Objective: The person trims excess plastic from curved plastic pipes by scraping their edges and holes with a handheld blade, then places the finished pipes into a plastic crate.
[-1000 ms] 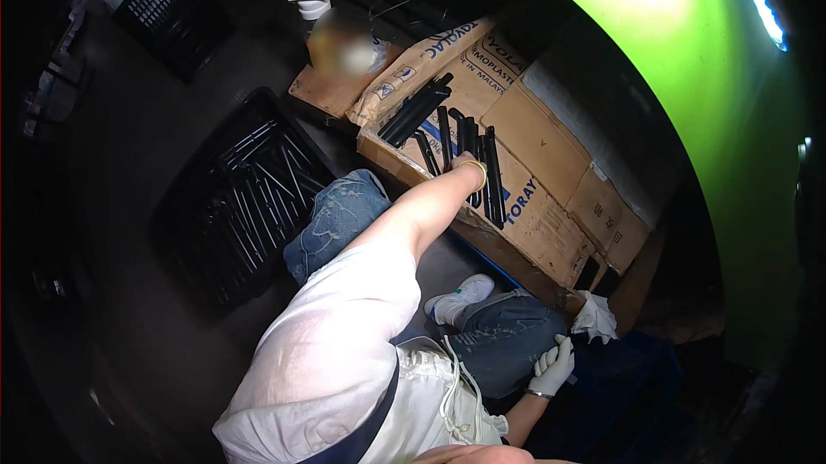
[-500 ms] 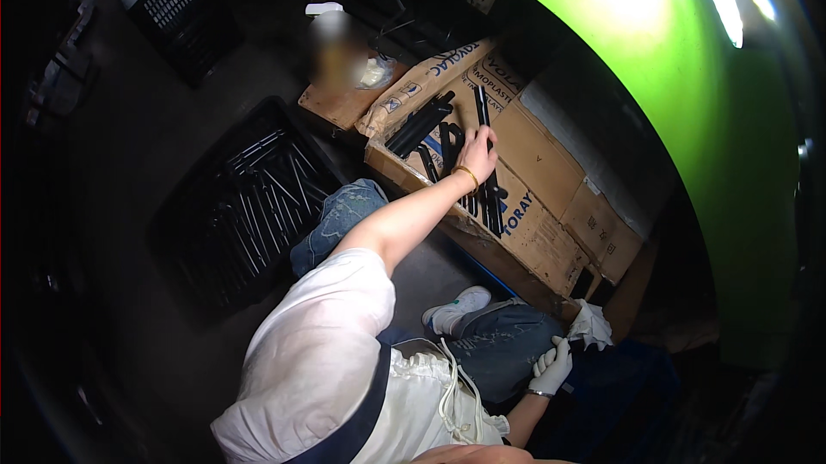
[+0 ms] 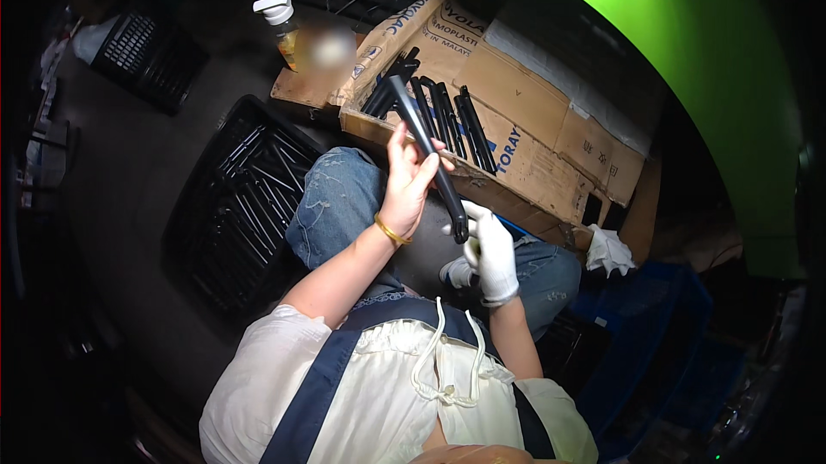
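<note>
A long black plastic bar point(image 3: 416, 117), broad at its upper end and narrower below, is held at a slant in front of me. My left hand point(image 3: 411, 178), bare with a gold bangle at the wrist, grips it around the middle. White-gloved, my right hand point(image 3: 492, 259) has its fingers curled about the bar's lower end, with one fingertip showing past its far side. Several similar black bars point(image 3: 449, 120) lie in the cardboard-lined tray point(image 3: 538, 141) just beyond my hands.
On the left a black crate point(image 3: 178, 244) holds many black bars. A pump bottle point(image 3: 282, 31) stands on a wooden board point(image 3: 292, 92) behind. White cloth point(image 3: 609, 250) hangs at the tray's right corner, above blue bins point(image 3: 641, 335). A green curved surface point(image 3: 731, 102) rises at right.
My left hand has come back from the tray toward me with a black bar. My right hand has risen from beside my leg to the bar's lower end.
</note>
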